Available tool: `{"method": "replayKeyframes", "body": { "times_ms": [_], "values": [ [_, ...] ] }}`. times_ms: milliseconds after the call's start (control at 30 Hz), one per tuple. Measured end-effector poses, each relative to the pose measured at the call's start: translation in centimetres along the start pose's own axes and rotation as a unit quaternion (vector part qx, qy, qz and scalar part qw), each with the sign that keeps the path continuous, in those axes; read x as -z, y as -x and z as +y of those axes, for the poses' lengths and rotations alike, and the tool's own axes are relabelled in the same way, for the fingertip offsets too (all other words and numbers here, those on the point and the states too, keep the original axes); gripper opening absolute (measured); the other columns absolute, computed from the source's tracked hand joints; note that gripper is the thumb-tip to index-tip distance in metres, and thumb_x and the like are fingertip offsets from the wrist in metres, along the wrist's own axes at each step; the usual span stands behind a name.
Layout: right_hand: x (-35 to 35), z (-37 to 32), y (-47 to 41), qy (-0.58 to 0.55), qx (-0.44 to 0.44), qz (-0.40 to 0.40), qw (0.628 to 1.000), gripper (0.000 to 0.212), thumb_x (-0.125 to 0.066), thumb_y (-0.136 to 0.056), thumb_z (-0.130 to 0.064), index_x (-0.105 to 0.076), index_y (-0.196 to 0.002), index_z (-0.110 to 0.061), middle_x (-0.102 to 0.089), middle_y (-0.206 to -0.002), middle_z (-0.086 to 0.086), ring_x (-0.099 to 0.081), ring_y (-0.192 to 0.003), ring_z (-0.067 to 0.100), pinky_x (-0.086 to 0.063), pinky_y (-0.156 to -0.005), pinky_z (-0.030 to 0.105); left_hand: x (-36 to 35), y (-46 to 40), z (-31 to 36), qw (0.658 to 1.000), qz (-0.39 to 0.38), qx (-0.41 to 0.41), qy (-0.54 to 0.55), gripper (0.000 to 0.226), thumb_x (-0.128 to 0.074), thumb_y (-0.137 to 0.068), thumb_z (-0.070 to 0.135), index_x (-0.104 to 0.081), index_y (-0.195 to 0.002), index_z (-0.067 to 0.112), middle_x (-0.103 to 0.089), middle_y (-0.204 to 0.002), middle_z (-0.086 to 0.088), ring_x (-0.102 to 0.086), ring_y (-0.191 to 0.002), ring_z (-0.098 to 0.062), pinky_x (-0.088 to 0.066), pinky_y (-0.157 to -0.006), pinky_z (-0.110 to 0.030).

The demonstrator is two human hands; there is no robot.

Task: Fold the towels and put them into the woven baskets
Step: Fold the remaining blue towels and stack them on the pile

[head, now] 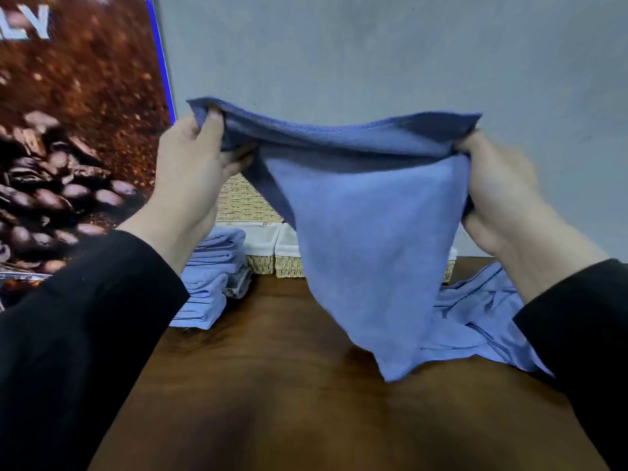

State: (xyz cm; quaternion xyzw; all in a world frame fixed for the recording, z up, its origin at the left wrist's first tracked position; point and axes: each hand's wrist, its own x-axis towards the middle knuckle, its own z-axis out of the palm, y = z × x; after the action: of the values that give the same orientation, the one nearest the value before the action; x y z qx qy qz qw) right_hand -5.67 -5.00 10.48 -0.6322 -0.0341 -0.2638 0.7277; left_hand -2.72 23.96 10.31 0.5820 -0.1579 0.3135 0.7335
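Observation:
I hold a blue towel (370, 239) up in the air, above the brown table (272, 385). My left hand (190, 168) grips its upper left corner, thumb on the hem. My right hand (499, 188) grips the upper right corner. The towel hangs down doubled, its lowest tip near the tabletop. Behind it stand woven baskets (289, 263) with white liners, partly hidden by the towel. A taller woven basket (238, 198) stands behind them.
A stack of folded blue towels (210, 277) sits at the left by the baskets. A heap of unfolded blue towels (475, 317) lies on the right of the table. A coffee-bean poster (74, 130) stands at the left, a grey wall behind.

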Motion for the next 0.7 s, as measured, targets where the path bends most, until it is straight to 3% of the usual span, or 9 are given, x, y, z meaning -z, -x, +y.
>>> {"method": "replayKeyframes", "body": {
  "times_ms": [67,167,267,333,433,500,600,633,700],
  "values": [
    [0.8,1.9,-0.3,0.047,-0.029,-0.002,0.998,0.023,-0.055,-0.089,-0.018,-0.048,-0.068,-0.024,-0.041,-0.057,-0.004,-0.035,-0.056,0.015,-0.029,-0.054,0.031,0.3,0.1,-0.7,0.990,0.017,0.016,-0.136,0.019,-0.049,-0.106,0.026,-0.062,-0.096,0.016,-0.074,-0.090,-0.015,-0.076,-0.070,-0.027,-0.061,-0.060,-0.033],
    [2.7,7.2,-0.6,0.173,-0.070,-0.042,0.982,0.023,-0.053,-0.097,-0.032,-0.053,-0.077,-0.020,-0.042,-0.063,0.001,-0.036,-0.060,0.018,-0.029,-0.057,0.034,1.8,1.2,-4.3,0.941,-0.070,0.118,-0.309,0.023,-0.054,-0.105,0.027,-0.062,-0.087,0.015,-0.066,-0.058,-0.004,-0.064,-0.043,-0.024,-0.045,-0.042,-0.026],
    [5.1,13.2,-0.3,0.318,-0.068,-0.066,0.943,0.041,-0.053,-0.102,-0.038,-0.050,-0.070,-0.013,-0.045,-0.064,0.009,-0.040,-0.063,0.023,-0.032,-0.064,0.034,3.4,2.9,-8.6,0.871,-0.148,0.209,-0.418,0.029,-0.048,-0.107,0.029,-0.055,-0.084,0.011,-0.056,-0.051,-0.007,-0.054,-0.036,-0.020,-0.033,-0.039,-0.023],
    [6.1,16.0,-0.1,0.320,-0.080,-0.074,0.941,0.045,-0.056,-0.102,-0.036,-0.042,-0.066,-0.012,-0.038,-0.061,0.012,-0.036,-0.060,0.022,-0.029,-0.062,0.033,4.0,3.1,-11.2,0.833,-0.170,0.223,-0.477,0.037,-0.047,-0.107,0.031,-0.049,-0.078,0.007,-0.058,-0.054,-0.015,-0.049,-0.035,-0.020,-0.036,-0.042,-0.025],
    [6.4,18.1,-0.8,0.270,-0.106,-0.062,0.955,0.045,-0.059,-0.101,-0.032,-0.041,-0.069,-0.007,-0.032,-0.055,0.009,-0.031,-0.050,0.020,-0.024,-0.052,0.028,3.7,2.1,-13.7,0.814,-0.159,0.197,-0.523,0.048,-0.051,-0.105,0.032,-0.043,-0.064,0.008,-0.053,-0.052,-0.015,-0.047,-0.040,-0.023,-0.040,-0.054,-0.034],
    [5.7,18.3,-2.7,0.240,-0.102,-0.042,0.964,0.044,-0.060,-0.101,-0.030,-0.042,-0.067,-0.009,-0.032,-0.050,0.006,-0.030,-0.047,0.019,-0.023,-0.050,0.027,2.3,0.8,-14.2,0.827,-0.136,0.187,-0.512,0.048,-0.048,-0.106,0.031,-0.043,-0.063,0.009,-0.052,-0.047,-0.012,-0.049,-0.039,-0.025,-0.040,-0.050,-0.032],
    [3.2,17.3,-7.4,0.167,-0.114,-0.022,0.979,0.031,-0.057,-0.103,-0.031,-0.053,-0.077,-0.012,-0.044,-0.054,0.006,-0.041,-0.039,0.018,-0.033,-0.042,0.025,-0.6,-3.3,-14.6,0.904,-0.067,0.203,-0.370,0.032,-0.046,-0.107,0.024,-0.057,-0.083,0.006,-0.061,-0.056,-0.014,-0.054,-0.033,-0.019,-0.036,-0.034,-0.020],
    [2.1,16.9,-9.0,0.124,-0.131,-0.020,0.983,0.026,-0.056,-0.103,-0.029,-0.056,-0.083,-0.013,-0.049,-0.061,0.007,-0.046,-0.041,0.018,-0.039,-0.040,0.024,-1.6,-4.8,-14.7,0.923,-0.048,0.222,-0.312,0.026,-0.047,-0.107,0.026,-0.060,-0.095,0.006,-0.066,-0.062,-0.015,-0.059,-0.038,-0.020,-0.043,-0.035,-0.021],
    [0.6,16.8,-11.9,0.070,-0.166,-0.030,0.983,0.019,-0.056,-0.104,-0.027,-0.061,-0.094,-0.012,-0.060,-0.083,0.011,-0.059,-0.050,0.019,-0.053,-0.045,0.023,-2.8,-7.3,-15.5,0.936,-0.050,0.256,-0.236,0.025,-0.051,-0.105,0.032,-0.059,-0.116,0.010,-0.072,-0.080,-0.014,-0.068,-0.056,-0.024,-0.059,-0.053,-0.032]
  ]
}}
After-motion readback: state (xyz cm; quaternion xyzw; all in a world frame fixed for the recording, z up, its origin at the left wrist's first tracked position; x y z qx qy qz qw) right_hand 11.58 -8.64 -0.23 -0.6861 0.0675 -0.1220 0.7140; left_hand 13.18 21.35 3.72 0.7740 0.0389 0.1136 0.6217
